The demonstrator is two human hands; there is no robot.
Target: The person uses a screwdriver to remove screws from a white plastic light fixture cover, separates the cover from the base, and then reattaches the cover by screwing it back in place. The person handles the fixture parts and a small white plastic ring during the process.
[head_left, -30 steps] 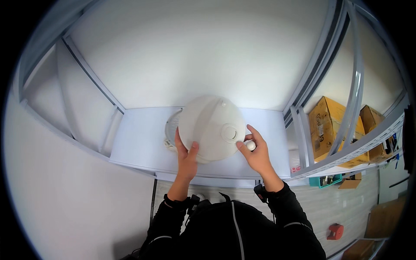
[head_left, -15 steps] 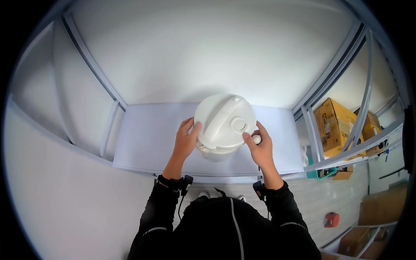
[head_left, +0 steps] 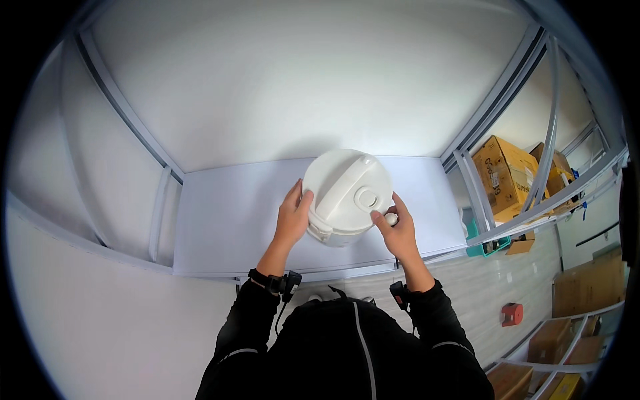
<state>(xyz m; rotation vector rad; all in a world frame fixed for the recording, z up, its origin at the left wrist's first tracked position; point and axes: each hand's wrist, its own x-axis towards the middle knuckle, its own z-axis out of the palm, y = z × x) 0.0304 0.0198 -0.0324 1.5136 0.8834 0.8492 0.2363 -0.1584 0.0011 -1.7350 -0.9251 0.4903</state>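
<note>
Between my two hands is a white, rounded rice cooker, seen from above at the middle of the white tabletop. Its lid carries a broad slanting bar and a ring-shaped steam vent. A latch-like tab shows at its near left edge. My left hand is closed against the left side, thumb near the lid's rim. On the right side, my right hand grips with its thumb on the lid by the vent, next to a small white knob. Whether the base rests on the tabletop is hidden.
A white wall rises behind the tabletop, and grey metal frame posts flank it. At right stand a yellow-brown carton, a teal basket and a red stool. More cartons sit on shelving at the lower right.
My view has turned slightly. The rice cooker is tipped a little differently, with less of its front side showing below the lid. Both hands stay on it.
</note>
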